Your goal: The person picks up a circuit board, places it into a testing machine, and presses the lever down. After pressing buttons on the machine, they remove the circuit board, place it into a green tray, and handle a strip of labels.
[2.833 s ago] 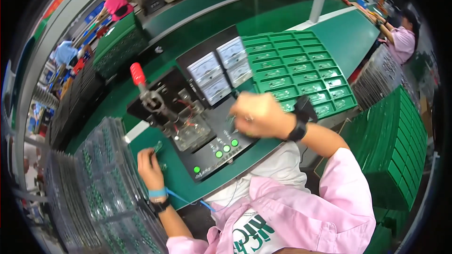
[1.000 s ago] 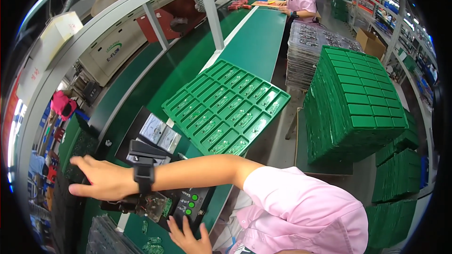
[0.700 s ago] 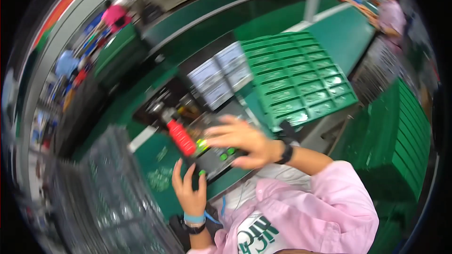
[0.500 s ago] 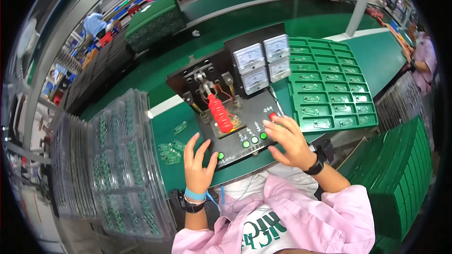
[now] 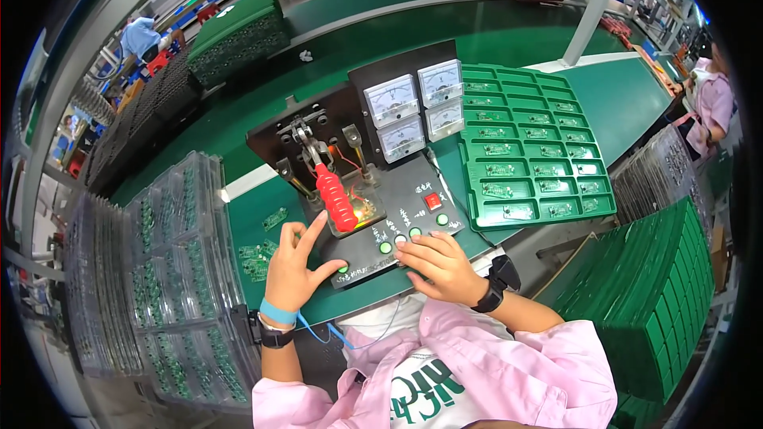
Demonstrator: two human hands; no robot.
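In front of me stands a black test fixture (image 5: 381, 262) with a red-handled toggle clamp (image 5: 335, 200). The handle slants down toward me, and a yellow glow shows beside its lower end. My left hand (image 5: 292, 270) is open and empty; its thumb tip is at the green button (image 5: 342, 268) on the front left corner. Its index finger points up toward the red handle, apart from it. My right hand (image 5: 441, 264) lies over the front edge with fingers stretched, the tips at the button row by a white button (image 5: 400, 241). A red rocker switch (image 5: 431, 202) sits behind that hand.
Analog meters (image 5: 391, 101) stand on the fixture's back panel. Right of it lies a green compartment tray (image 5: 474, 221) of circuit boards. Loose circuit boards (image 5: 254, 260) lie left of the fixture. Stacked clear trays (image 5: 208, 302) flank me left, stacked green trays (image 5: 628, 302) right. Other people work farther off.
My right hand has moved left and nearer, from beside the red switch to the button row. My left thumb has come to the front left green button. The whole view has shifted slightly.
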